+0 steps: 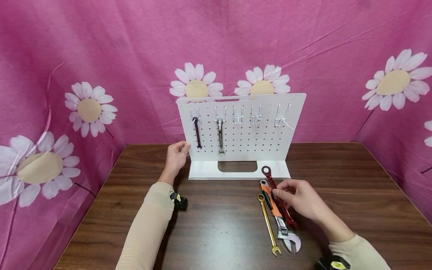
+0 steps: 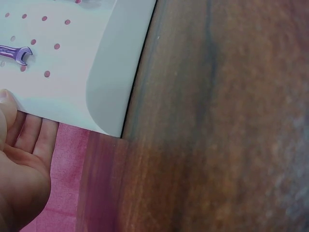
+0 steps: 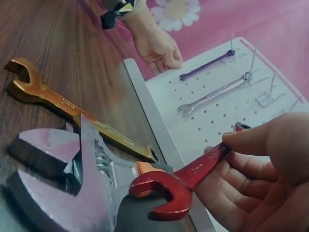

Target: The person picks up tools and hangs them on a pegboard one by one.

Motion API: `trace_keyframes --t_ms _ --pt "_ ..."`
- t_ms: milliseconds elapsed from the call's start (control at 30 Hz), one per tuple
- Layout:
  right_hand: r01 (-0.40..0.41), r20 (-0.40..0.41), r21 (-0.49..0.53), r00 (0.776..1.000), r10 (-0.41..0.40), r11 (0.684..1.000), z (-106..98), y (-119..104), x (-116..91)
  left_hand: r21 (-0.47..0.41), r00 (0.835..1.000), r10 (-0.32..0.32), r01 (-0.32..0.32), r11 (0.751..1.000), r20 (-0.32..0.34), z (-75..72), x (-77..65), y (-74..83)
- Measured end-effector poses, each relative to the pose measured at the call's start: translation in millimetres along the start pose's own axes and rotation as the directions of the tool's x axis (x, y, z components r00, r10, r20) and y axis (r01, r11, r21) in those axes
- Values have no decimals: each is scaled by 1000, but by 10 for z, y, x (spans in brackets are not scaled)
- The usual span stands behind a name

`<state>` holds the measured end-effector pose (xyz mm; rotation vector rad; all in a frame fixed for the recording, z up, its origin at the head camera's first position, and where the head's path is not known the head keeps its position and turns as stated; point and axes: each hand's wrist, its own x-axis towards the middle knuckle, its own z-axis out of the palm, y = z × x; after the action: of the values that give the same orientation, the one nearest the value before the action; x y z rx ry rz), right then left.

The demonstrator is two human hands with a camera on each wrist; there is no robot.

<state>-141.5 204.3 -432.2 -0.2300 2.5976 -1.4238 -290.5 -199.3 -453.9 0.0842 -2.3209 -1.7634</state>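
My left hand [image 1: 177, 155] grips the left edge of a white pegboard stand [image 1: 236, 148], thumb in front and fingers behind, as the left wrist view shows. Between thumb and fingers of my right hand [image 1: 298, 195] is a red combination wrench [image 1: 282, 206], pinched by its shaft, ring end towards the board. Just left of it lies an adjustable wrench [image 1: 271, 198] with an orange and black handle. A gold combination wrench [image 1: 269, 225] lies beside that on the table. On the board hang a purple wrench [image 1: 197, 133] and a silver wrench [image 1: 221, 137].
Several wire hooks carry nothing on the board's right part, among them a middle hook [image 1: 238, 115] and a far right hook [image 1: 282, 117]. The brown wooden table [image 1: 209, 225] ends at a pink flowered cloth [image 1: 145, 75] behind and at both sides.
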Motion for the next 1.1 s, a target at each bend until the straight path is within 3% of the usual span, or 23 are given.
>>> trace_keyframes --t_ms 133,600,833,1100 --pt "47 -33 6 998 -47 999 34 -34 46 -3 1000 9 -9 1000 -2 6 -1 -17" --pt "104 -99 49 990 -99 993 100 -210 183 -9 1000 13 -13 1000 -9 21 -8 -9" --pt "162 -166 80 975 -147 984 147 -232 248 -18 1000 19 -19 1000 -10 21 -11 0" --pt "164 -200 95 969 -143 982 179 -307 303 0 1000 -1 1 1000 -4 15 -10 16"
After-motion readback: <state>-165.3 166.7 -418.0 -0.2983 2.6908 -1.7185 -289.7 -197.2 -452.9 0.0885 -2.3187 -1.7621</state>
